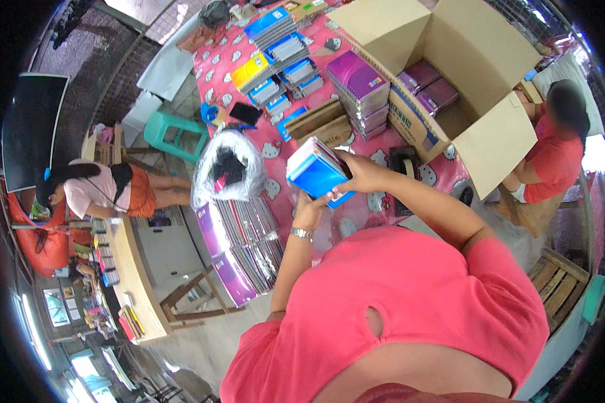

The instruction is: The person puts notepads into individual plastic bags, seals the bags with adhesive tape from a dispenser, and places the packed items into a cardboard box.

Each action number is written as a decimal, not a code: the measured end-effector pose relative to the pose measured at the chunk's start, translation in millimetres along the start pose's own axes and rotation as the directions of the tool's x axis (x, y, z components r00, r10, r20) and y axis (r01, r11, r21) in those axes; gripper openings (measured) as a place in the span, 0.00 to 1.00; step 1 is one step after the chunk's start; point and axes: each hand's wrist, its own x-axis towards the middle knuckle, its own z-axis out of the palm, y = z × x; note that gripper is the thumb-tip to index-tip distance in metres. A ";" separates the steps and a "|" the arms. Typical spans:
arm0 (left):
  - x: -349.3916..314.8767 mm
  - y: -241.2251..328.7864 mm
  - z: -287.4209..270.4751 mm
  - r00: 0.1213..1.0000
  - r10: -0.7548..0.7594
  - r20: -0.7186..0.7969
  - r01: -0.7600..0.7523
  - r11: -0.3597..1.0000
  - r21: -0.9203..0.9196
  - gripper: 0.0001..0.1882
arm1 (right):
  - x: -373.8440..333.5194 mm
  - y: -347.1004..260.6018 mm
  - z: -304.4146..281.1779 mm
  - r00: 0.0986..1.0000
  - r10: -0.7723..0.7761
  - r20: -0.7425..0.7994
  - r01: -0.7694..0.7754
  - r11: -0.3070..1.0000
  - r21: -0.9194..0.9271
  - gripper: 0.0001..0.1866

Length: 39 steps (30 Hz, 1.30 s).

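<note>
Both hands, the left hand [310, 209] underneath and the right hand [359, 173] on top, are gripping a blue-covered notebook stack [316, 171] over the pink table [370, 208]; loosening fingers could be spilling them.

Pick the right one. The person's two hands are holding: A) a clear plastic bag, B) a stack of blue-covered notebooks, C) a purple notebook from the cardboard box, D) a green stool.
B: the left hand supports the stack of blue-covered notebooks from below while the right hand grips its upper edge.
</note>
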 end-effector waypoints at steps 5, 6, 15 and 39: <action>-30.8 -76.7 -45.9 0.956 0.193 0.219 -0.292 0.659 0.693 0.30 | -34.2 69.7 89.8 1.000 -0.015 0.000 0.015 0.998 0.058 0.43; -35.9 -94.8 -55.7 0.965 0.175 0.198 -0.264 0.669 0.695 0.30 | -36.9 84.8 104.9 0.999 -0.044 0.000 0.044 0.994 0.098 0.42; -57.9 -133.9 -64.4 0.973 0.228 0.038 -0.213 0.818 0.534 0.41 | -62.2 114.8 135.5 0.993 -0.110 -0.052 0.116 0.985 0.130 0.41; -35.7 -176.2 -111.1 0.978 0.166 0.129 -0.203 0.588 0.783 0.30 | -44.9 25.4 115.4 0.968 -0.191 0.164 0.248 0.831 -0.498 0.35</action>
